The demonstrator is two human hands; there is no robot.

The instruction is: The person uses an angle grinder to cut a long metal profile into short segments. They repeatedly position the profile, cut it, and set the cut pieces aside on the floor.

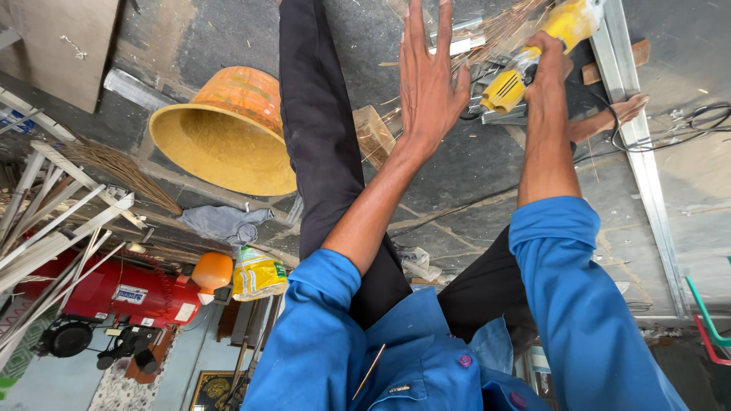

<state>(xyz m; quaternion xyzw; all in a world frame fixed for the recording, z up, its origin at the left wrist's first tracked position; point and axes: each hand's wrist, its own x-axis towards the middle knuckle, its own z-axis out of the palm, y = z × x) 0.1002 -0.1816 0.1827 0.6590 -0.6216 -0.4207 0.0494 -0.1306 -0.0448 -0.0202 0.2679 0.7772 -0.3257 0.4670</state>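
While sparks spray from the far metal rail, the right hand is clenched around the yellow angle grinder, pressing it down there; the left hand is raised just left, fingers spread, holding nothing, seemingly shielding against sparks.

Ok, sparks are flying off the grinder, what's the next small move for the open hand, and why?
Probably draw the left hand back toward the body. It is spread open, holding nothing, right beside the sparks from the yellow grinder that the right hand grips over the metal rail.
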